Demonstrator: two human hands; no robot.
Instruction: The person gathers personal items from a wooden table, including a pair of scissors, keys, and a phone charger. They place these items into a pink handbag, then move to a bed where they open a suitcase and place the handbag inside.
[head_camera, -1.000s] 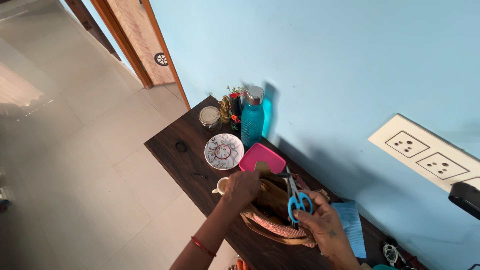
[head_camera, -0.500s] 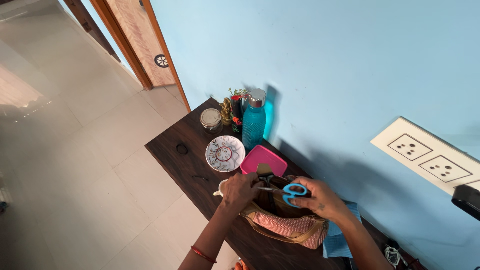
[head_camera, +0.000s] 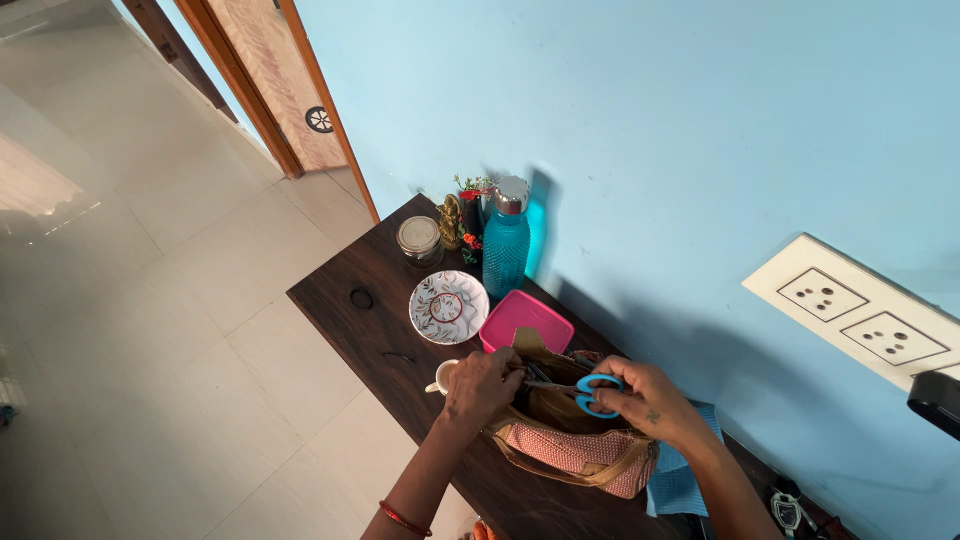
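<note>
Left hand (head_camera: 482, 385) clamped on the near-left rim of the brown bag (head_camera: 570, 440), fingers curled tight around the edge, holding the mouth open. Right hand (head_camera: 640, 400) wrapped around the blue-handled scissors (head_camera: 585, 390), fingers through the loops, blades lying flat across the bag's opening and pointing toward the left hand. Scissors sitting right over the bag's mouth, blade tips just beside the left fingers.

Bag resting on the dark tabletop (head_camera: 350, 300), pink knitted panel facing the camera. Behind the bag, touching or nearly so, a pink lidded box (head_camera: 525, 320). Left of the bag and half hidden by the left hand, a small white cup (head_camera: 442, 377). Beyond that box, a patterned plate (head_camera: 449, 306), then a blue bottle (head_camera: 506, 240) against the wall, with a small glass jar (head_camera: 419, 238) further along. Blue cloth (head_camera: 678, 485) tucked under the bag's right end.

Risks from here, as a judgement: blade tips so close to the left fingers, so a quick push could nick them. Points could also snag the lining. A tug on the rim could knock the cup off the edge.
</note>
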